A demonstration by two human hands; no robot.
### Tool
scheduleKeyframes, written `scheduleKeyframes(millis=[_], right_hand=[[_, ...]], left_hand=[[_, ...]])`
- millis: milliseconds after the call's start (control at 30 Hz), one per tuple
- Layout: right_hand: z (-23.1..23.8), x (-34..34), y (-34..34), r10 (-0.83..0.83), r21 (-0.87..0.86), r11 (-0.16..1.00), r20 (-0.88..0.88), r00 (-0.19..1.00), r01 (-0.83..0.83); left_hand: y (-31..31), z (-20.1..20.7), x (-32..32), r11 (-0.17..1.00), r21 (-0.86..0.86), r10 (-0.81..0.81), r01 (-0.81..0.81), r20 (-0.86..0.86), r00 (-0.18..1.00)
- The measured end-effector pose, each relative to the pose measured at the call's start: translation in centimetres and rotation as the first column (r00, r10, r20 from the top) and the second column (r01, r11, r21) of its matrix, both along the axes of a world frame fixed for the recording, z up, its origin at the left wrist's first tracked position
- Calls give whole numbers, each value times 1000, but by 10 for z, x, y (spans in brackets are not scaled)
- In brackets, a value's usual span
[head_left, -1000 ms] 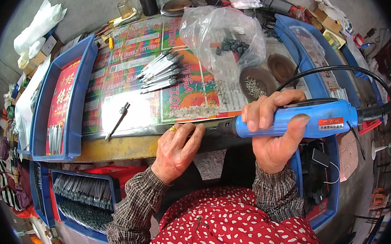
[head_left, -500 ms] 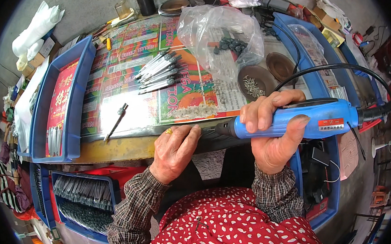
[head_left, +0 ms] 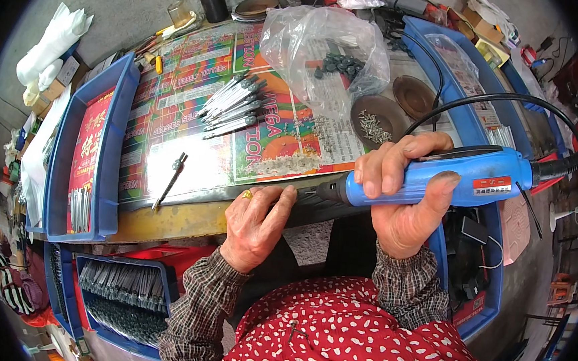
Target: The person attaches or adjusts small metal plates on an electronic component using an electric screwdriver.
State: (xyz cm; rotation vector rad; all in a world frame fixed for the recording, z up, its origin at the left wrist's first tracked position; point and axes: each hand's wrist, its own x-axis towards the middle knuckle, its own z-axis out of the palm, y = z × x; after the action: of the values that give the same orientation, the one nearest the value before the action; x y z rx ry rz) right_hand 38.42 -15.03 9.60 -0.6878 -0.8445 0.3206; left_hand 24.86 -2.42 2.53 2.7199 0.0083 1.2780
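My right hand is wrapped round a blue electric screwdriver, held level with its dark tip toward the left. The tip points at the fingertips of my left hand, which are pressed together at the table's front edge. Whatever the left fingers pinch is hidden beneath them. On the table left of that hand lies a single thin rod with black and silver parts. Farther back is a loose pile of silver rods with black ends. Small screws lie scattered just beyond my hands.
A brown bowl holds more screws, beside a clear plastic bag with dark parts. Blue trays flank the table. A lower blue bin contains many rods. The tool's black cable loops over the right side.
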Motion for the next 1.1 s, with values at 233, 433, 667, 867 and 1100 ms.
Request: scheduleKeyframes(millis=[233, 433, 667, 867, 1100], right_hand=[[0, -1, 1, -4, 0, 1000, -1, 1000, 4], [0, -1, 1, -2, 2, 1000, -9, 1000, 2], [-2, -1, 0, 56, 52, 997, -68, 996, -53], [1, -4, -1, 9, 3, 1000, 6, 1000, -9], [3, -6, -3, 25, -3, 1000, 26, 999, -25]], left_hand=[[-3, 3, 1, 1000, -20, 14, -14, 17, 1000], [-3, 1, 3, 999, -37, 20, -21, -39, 999], [-5, 6, 2, 994, -106, 20, -31, -104, 994], [-4, 7, 3, 975, -220, 4, -22, -80, 997], [-11, 14, -5, 937, -347, 9, -42, -94, 996]])
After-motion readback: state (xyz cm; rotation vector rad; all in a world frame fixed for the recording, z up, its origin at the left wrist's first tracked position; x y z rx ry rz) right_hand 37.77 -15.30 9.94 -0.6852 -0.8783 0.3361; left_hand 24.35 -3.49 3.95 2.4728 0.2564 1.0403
